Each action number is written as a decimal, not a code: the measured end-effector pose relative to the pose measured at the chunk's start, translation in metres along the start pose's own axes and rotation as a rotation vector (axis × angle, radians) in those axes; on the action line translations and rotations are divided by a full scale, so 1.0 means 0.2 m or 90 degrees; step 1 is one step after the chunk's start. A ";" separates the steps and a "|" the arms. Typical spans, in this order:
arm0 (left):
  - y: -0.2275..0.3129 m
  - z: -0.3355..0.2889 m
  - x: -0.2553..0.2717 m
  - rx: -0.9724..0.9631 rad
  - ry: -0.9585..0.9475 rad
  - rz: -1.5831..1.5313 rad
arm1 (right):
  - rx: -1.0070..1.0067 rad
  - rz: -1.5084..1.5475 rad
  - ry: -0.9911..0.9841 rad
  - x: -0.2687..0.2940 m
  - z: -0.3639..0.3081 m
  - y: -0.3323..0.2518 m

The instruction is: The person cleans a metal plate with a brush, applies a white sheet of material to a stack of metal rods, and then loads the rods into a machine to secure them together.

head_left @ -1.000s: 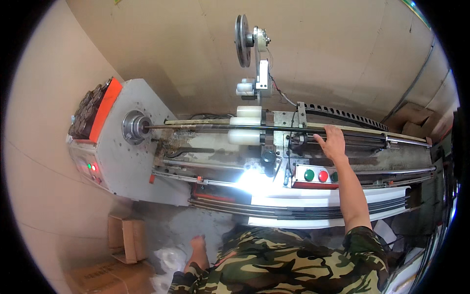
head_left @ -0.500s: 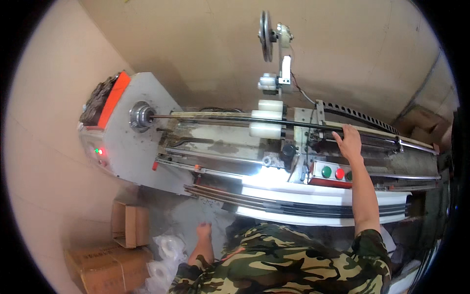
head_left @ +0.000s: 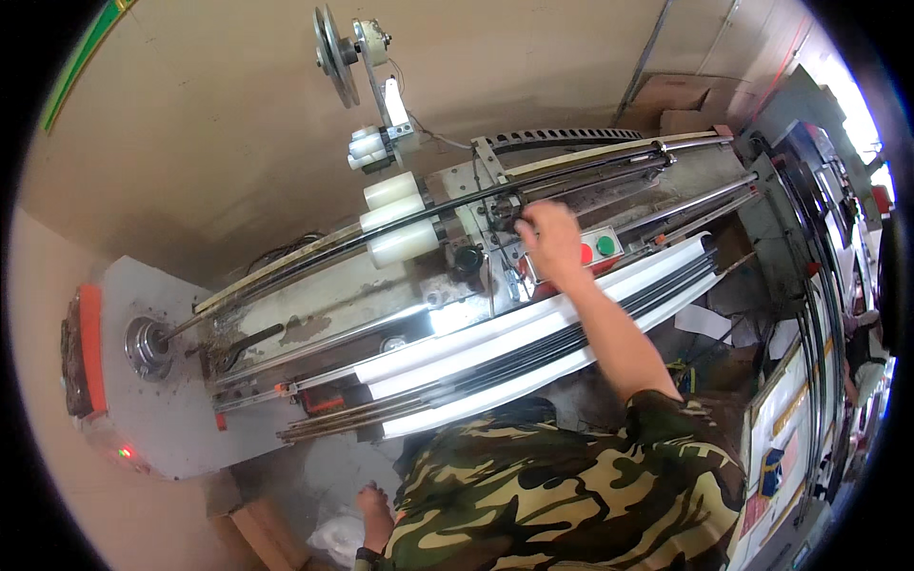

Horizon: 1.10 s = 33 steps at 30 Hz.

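My right hand [head_left: 552,238] hovers over the carriage of a long lathe-like machine, just above a button box [head_left: 602,246] with red and green buttons. Its fingers are bent and smeared by motion, so what they touch cannot be made out. Behind the hand, a long dark rod [head_left: 457,202] lies along the machine, crossing white rollers [head_left: 398,221]. A round metal chuck [head_left: 149,346] sits at the left end. Low beside my body hangs my left hand [head_left: 374,500], its fingers curled with nothing seen in them.
In front of the machine, a white trough [head_left: 609,290] carries several dark rods [head_left: 533,350]. A metal wheel [head_left: 335,55] and small rollers stand on an arm at the back. Cardboard [head_left: 267,535] lies at lower left; a grey machine frame [head_left: 776,238] is at right.
The view has swung right. My right hand has left the long rod and come back toward the button box. My left hand stays low, its fingers curled.
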<state>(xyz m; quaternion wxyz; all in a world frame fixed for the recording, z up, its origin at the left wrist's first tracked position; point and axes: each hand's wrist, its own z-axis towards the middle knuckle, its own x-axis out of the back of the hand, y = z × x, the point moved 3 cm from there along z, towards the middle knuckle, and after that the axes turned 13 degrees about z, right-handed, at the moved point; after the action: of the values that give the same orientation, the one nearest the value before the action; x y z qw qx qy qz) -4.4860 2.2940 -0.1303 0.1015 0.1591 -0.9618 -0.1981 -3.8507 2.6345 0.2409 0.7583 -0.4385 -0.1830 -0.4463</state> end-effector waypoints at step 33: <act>0.47 0.94 0.95 -0.170 -0.255 0.142 | -0.619 -0.133 0.028 -0.75 -0.53 0.01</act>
<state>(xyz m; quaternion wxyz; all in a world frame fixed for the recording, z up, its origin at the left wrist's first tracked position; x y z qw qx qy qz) -4.7367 2.3753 -0.2350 -0.0495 -0.0048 -0.9397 -0.3384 -3.9410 2.6256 0.0805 0.4206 -0.7113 0.0193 -0.5628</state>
